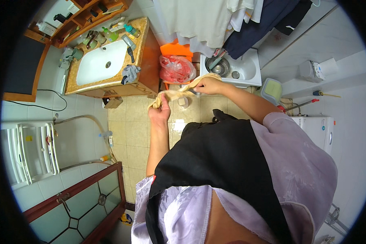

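Note:
A twisted strip of pale yellow cloth point(175, 94) is stretched across in front of me, above the tiled floor. My left hand point(160, 110) grips its lower left end, thumb pointing up. On the other side my right hand point(209, 86) has its fingers closed on the cloth, and a loose part hangs over behind that hand. Something small and greyish shows just below the right fingers, too small to name. What kind of cloth it is cannot be told.
Ahead stands a white sink point(252, 69) with a metal basin point(218, 66) in it, under hanging clothes point(199, 22). A red plastic bag point(176, 69) sits beside it. To the left is a washbasin counter point(142, 36). A lidded bin point(271, 90) stands right.

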`<state>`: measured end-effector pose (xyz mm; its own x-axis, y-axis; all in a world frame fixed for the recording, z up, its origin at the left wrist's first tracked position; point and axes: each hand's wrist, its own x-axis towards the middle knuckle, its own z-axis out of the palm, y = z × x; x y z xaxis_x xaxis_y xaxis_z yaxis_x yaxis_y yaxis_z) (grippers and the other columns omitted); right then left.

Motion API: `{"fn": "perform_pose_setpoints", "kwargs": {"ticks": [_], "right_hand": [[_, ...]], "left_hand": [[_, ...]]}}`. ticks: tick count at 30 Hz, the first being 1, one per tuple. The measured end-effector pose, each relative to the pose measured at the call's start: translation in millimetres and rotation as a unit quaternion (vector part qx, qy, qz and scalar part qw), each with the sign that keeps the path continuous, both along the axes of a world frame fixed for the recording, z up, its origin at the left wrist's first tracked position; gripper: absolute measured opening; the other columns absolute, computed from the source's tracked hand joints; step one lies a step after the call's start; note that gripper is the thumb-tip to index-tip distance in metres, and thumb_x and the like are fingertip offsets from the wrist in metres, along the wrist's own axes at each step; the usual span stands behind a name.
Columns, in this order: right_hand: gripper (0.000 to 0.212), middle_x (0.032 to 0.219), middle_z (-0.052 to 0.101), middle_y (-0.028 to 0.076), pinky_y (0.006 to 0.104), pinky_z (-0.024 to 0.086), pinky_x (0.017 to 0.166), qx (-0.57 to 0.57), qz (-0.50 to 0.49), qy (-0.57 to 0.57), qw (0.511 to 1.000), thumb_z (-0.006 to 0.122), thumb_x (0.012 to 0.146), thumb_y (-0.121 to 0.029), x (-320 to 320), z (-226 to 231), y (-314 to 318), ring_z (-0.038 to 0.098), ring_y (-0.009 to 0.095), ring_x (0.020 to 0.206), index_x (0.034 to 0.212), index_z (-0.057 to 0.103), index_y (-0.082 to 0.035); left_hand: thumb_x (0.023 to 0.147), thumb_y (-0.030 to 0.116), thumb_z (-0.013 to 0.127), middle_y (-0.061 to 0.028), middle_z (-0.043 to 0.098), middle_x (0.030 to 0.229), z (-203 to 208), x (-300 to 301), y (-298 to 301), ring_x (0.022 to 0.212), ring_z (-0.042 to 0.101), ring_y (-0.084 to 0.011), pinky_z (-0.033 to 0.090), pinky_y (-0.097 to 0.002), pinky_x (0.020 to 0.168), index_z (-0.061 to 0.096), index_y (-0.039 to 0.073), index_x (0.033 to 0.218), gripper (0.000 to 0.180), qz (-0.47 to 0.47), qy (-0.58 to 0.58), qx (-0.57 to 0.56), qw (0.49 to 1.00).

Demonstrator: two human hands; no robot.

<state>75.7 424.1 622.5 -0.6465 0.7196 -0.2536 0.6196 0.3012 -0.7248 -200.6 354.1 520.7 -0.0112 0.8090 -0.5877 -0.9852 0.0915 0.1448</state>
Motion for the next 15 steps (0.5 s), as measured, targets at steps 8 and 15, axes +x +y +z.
{"fn": "perform_pose_setpoints", "kwargs": {"ticks": [8,15], "right_hand": [[0.026,0.069,0.059,0.02,0.0381,0.045,0.06,-0.047,-0.52,0.347,0.779,0.051,0.078,-0.025,12.8,-44.6,33.5,0.058,0.031,0.062,0.077,0.062,-0.001],[0.026,0.076,0.061,0.018,0.0388,0.045,0.067,0.198,-0.091,0.013,0.976,0.055,0.076,-0.028,27.2,-53.7,14.4,0.06,0.032,0.073,0.084,0.062,-0.004]], "left_hand": [[0.084,0.025,0.044,-0.0039,0.047,0.053,96.0,59.8,-32.1,0.036,0.041,-0.0119,0.028,-0.024,0.032,0.054,0.003,0.084,0.024,-0.229,0.474,-0.091,0.845],[0.081,0.019,0.054,-0.001,0.046,0.054,150.8,84.3,-32.0,0.037,0.037,-0.0075,0.028,-0.0225,0.032,0.047,-0.004,0.108,0.036,-0.241,0.544,0.044,0.803]]}}
